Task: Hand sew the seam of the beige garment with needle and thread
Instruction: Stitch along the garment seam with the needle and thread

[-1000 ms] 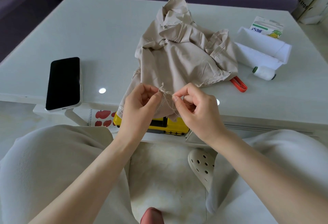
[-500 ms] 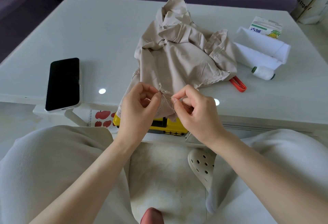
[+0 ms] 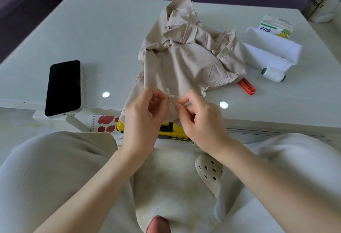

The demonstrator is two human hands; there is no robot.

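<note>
The right hand (image 3: 203, 120) crept slightly toward 9 o'clock, and its pinching fingertips (image 3: 181, 100) drew nearer the thumb of the left hand (image 3: 144, 114). The gap between them narrowed, and the frayed seam edge (image 3: 168, 93) pinched there bunched a little tighter.

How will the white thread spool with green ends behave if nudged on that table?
The white thread spool with green ends lies on its side, so it would probably roll. The glossy white table mirrors lights, so it likely offers little friction. Small and thread-wound, it is probably light.
</note>
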